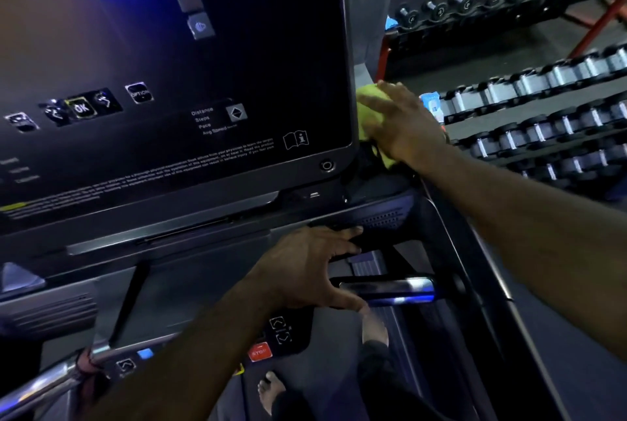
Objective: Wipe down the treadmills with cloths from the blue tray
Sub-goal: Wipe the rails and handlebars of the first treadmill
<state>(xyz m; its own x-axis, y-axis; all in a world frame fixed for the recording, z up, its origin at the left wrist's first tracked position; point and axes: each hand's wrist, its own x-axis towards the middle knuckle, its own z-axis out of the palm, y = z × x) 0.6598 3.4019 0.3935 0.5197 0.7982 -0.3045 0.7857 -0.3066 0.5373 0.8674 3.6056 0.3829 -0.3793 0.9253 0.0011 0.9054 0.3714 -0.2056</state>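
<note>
yellow-green cloth [368,105] sits bunched under my right hand [403,122], pushed against the right side edge of the treadmill console [203,81], low on that edge at about 4 o'clock of the screen. my fingers lie fairly straight across the cloth. the palm presses it onto the casing rather than clenching it. a loose tail of fabric hangs out under the heel of the hand at 6 o'clock.

my left hand [305,268] is spread open at 5 o'clock below the screen. its fingertips rest on the dark ledge next to the speaker grille [383,218] and it holds nothing. i judge it is only bracing me.

the cloth looks soft, light and limp, so i expect it to mould round the console's corner easily but also to fold over itself and creep out from under a flat palm. the best hold, i think, is on the wadded middle. i would tuck the hanging tail up into the palm so it cannot snag in the dark gap behind the console. the console face looks glossy and smooth, so the cloth should glide on it under light pressure.

dumbbell racks [543,98] stand off at 3 o'clock. i cannot see the blue tray.
</note>
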